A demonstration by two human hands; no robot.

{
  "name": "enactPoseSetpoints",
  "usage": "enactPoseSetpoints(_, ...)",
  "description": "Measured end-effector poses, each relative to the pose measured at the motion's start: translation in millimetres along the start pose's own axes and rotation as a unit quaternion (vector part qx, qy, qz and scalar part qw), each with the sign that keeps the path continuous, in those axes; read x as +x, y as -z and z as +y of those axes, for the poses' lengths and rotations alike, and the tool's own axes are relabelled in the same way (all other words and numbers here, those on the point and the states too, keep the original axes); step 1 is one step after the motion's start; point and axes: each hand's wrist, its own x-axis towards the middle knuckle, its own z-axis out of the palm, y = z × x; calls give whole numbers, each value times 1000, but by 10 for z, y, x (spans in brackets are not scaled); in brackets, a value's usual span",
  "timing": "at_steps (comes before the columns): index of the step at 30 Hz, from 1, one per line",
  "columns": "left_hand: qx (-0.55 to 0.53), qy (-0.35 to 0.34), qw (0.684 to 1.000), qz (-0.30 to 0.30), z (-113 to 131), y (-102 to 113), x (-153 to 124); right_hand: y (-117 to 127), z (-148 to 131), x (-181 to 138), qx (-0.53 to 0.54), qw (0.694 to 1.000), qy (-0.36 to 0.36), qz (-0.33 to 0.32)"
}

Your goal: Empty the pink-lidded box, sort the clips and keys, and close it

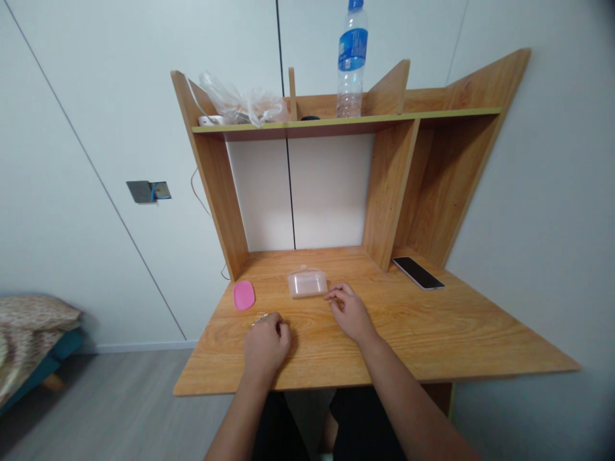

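My left hand [267, 339] rests low over the desk's left part, its fingers curled in and mostly hidden by the back of the hand. What it holds, if anything, cannot be made out. Just beyond its knuckles lie small gold-coloured pieces [261, 316], partly covered by the hand. My right hand [350, 312] is by the right front corner of a clear plastic box [307, 283], fingers bent and apart, with nothing plainly held. Left of the box, a pink square lid-like piece [244, 295] lies flat on the desk.
The wooden desk [307, 352] carries a shelf unit [391, 192] at its back. A phone [418, 273] lies at the right. On the upper shelf stand a water bottle [352, 64] and a crumpled plastic bag [250, 105]. A bed [33, 339] is at far left.
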Motion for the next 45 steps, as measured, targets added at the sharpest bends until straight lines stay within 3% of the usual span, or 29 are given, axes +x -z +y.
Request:
enactPoseSetpoints(8, -114, -77, 990, 28, -67, -53, 28, -39, 92, 12, 5, 1000, 9, 5)
enactPoseSetpoints(16, -87, -40, 990, 103, -151, -89, 98, -38, 121, 16, 11, 1000, 8, 4)
enactPoseSetpoints(25, 24, -9, 999, 37, -108, -180, 70, -41, 124, 20, 13, 1000, 7, -1)
enactPoseSetpoints(36, -11, -41, 998, 49, -73, -96, 53, -55, 143, 14, 10, 1000, 4, -5)
enactPoseSetpoints(45, -52, -14, 995, 82, -94, -83, 76, -45, 130, 16, 14, 1000, 2, -1)
